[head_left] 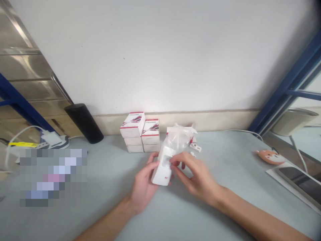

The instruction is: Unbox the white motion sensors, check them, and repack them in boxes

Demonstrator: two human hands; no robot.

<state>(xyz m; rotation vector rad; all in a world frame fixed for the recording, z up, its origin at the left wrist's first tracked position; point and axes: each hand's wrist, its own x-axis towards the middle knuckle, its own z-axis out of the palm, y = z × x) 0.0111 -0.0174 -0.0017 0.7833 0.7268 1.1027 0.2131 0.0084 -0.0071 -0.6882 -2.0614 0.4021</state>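
Observation:
Near the middle of the table, my left hand (pixel 144 182) is wrapped round a white plastic device (pixel 160 177). It is an oblong housing with a small red logo at its lower end and a greyish window higher up, held tilted. My right hand (pixel 192 175) is closed in a pinch at the window's right edge. Whatever lies between its fingertips is too small to make out. Right behind the device is a crumpled clear plastic bag (pixel 178 137). A small white plastic part (pixel 195 147) lies to the right of the bag.
White-and-red boxes (pixel 132 125) are stacked behind my left hand, with another box (pixel 170 130) partly behind the bag. A black cylinder (pixel 84 123) stands at the back left. On the right are an orange animal-face item (pixel 270 156) and a phone (pixel 301 182). Blue frame bars flank the table.

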